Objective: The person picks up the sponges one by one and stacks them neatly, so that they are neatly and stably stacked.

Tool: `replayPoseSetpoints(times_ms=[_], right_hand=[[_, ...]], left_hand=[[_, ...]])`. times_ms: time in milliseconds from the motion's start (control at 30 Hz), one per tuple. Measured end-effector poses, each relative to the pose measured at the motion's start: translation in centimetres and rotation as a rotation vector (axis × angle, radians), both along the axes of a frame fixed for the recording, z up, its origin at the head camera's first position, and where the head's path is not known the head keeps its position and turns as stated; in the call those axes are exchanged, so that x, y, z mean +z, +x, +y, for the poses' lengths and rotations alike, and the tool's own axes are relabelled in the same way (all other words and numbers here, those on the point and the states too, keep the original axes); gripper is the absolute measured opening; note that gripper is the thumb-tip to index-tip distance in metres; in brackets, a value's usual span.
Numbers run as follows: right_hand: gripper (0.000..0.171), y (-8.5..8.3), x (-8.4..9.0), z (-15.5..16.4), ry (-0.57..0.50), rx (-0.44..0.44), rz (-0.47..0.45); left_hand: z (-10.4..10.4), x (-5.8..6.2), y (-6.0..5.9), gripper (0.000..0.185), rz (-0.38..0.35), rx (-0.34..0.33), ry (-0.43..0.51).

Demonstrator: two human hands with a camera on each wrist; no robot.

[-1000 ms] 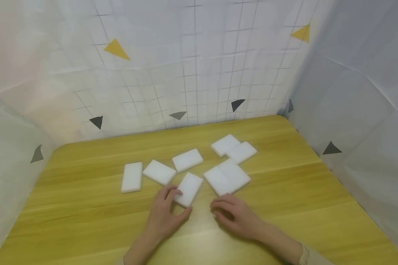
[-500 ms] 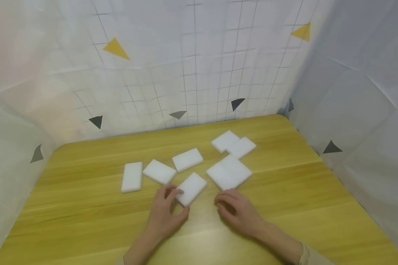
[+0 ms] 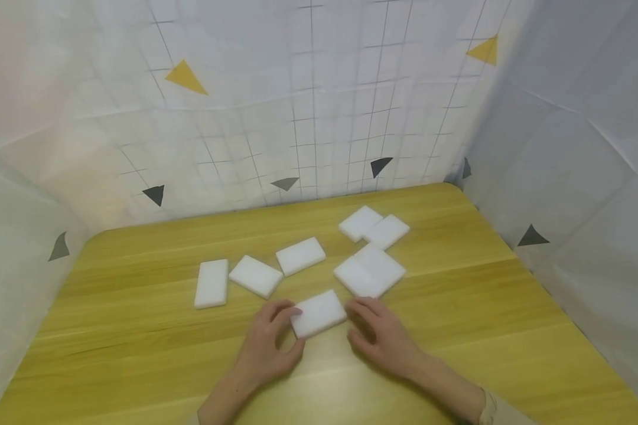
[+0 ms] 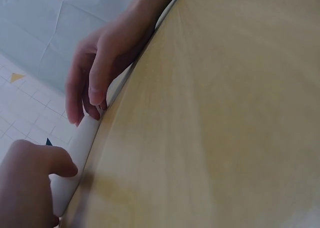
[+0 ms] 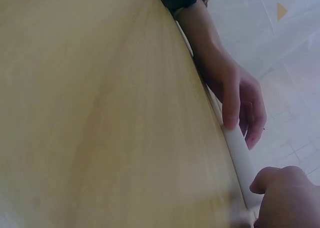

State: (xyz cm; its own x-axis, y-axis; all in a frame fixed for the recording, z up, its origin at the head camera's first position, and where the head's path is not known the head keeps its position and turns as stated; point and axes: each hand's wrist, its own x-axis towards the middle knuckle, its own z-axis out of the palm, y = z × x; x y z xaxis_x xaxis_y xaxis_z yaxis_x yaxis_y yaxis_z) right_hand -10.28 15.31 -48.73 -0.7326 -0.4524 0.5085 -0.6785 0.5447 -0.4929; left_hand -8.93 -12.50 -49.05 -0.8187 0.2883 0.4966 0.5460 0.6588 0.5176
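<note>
On the table [image 3: 111, 354] at lower centre, the left hand [image 3: 263, 343] pinches a block [image 3: 321, 314], whose other end the right hand [image 3: 387, 339], grip unclear, should gently steady.

Blocks [image 3: 320, 314] look matt, smooth; tabletop [image 3: 484, 313] wood-grained, faintly glossy; backdrop [image 3: 340, 133] creased.

Booth-like space: table [image 3: 111, 354], patterned sheets [image 3: 345, 133]
</note>
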Motion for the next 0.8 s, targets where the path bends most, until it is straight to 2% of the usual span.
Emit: replayPoseSetpoints(times_ms=[167,433,567,800], right_hand=[[0.063,0.04,-0.03,-0.01,0.028,0.006,-0.021],[0.065,0.09,-0.13,-0.03,0.056,0.01,-0.014],[0.063,0.12,-0.24,-0.04,0.056,0.008,-0.015],[0.061,0.03,-0.2,0.0,0.046,-0.007,-0.033]], left_hand=[[-0.08,-0.11,0.06,0.049,0.008,-0.045,-0.01],[-0.12,-0.15,0.2,0.054,0.001,-0.088,-0.03],[-0.06,-0.04,0.25,0.059,-0.016,-0.071,-0.045],[0.11,0.39,0.45,0.07,-0.076,0.005,-0.044]])
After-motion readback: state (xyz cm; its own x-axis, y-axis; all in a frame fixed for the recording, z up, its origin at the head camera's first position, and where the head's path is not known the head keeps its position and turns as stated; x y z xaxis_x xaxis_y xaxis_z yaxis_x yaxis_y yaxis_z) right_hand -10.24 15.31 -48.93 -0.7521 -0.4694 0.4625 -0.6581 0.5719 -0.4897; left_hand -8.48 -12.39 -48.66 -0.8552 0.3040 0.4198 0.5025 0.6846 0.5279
